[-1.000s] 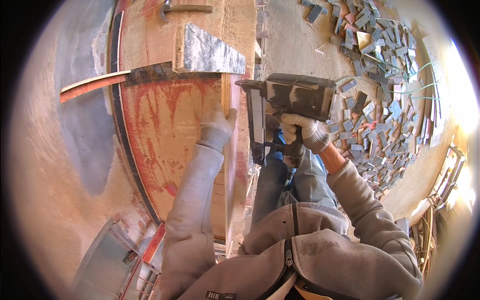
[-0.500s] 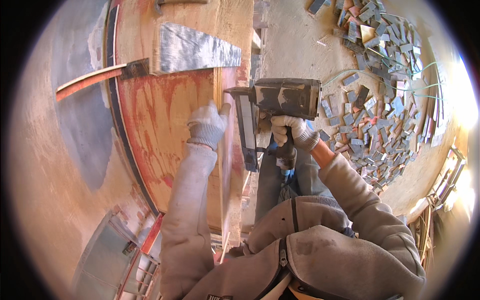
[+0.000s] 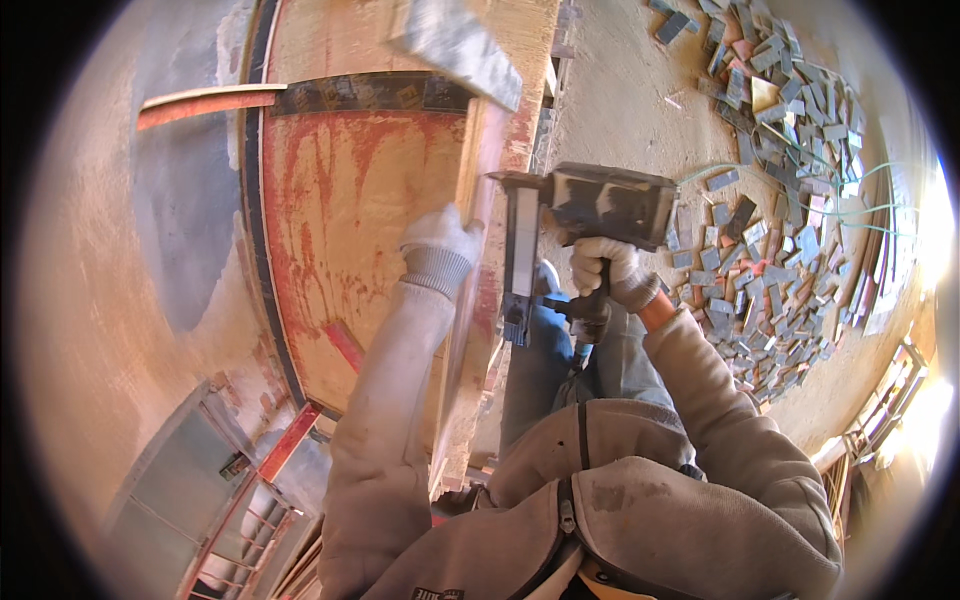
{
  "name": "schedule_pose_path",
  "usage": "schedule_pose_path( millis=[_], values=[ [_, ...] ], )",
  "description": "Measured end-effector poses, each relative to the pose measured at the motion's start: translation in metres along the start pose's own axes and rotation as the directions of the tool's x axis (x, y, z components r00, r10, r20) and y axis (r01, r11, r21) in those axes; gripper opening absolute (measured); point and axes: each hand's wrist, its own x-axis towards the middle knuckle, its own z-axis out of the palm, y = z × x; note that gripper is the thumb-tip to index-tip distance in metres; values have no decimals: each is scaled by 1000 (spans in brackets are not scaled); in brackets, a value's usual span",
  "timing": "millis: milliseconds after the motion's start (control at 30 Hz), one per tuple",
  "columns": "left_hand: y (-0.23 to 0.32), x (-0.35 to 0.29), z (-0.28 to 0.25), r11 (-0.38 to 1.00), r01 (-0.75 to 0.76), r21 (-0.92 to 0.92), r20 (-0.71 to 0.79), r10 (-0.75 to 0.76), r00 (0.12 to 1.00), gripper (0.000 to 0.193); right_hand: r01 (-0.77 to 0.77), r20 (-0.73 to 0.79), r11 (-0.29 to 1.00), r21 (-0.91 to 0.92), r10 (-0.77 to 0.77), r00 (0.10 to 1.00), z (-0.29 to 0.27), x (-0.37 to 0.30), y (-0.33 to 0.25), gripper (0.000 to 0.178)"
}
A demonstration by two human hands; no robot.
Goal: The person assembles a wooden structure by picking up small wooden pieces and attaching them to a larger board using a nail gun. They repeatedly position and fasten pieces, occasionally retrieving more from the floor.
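Note:
My right hand, in a pale knit glove, is wrapped round the handle of a dark, worn nail gun. The gun's nose points left, toward the edge of a long narrow board standing along the bench's right side. My left hand, also gloved, grips that board near its top edge, fingertips partly hidden. Beyond the hands, a blurred grey-and-white wooden piece lies tilted, its lower right end by the board's far end.
A red-stained wooden bench top lies on the left, crossed by a dark strip. Many small block offcuts litter the floor at right, with a thin green hose among them. A red-framed metal rack stands lower left.
The grey-and-white piece has turned and shifted away from me, uncovering the dark strip. The whole view has swung slightly; both hands keep their grips.

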Motion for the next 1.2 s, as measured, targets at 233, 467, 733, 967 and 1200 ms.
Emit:
schedule_pose_path(
  millis=[233, 467, 733, 967, 1200],
  values=[
    [-122, -120, 140, 654, -132, -745, -377, -250, 892, 65, 216, -85, 963, -163, -232, 969, -19, -74, 51, 37],
    [-374, -227, 296, 571, 760, -309, -206, -821, 533, 130, 302, -265, 945, -126, -325, 908, 0, -156, 195, 34],
    [-432, -268, 281, 669, 418, -615, 268, -321, 908, 75, 149, -246, 977, -155, -184, 952, 38, -227, 356, 39],
    [-401, -480, 327, 550, 64, -833, 58, -27, 998, 42, 236, -184, 964, -118, -255, 949, 45, -261, 469, 40],
    [-376, -587, 374, 655, 323, -683, 353, -91, 931, 63, 178, -205, 979, -96, -194, 959, 47, -309, 595, 31]
  ],
)
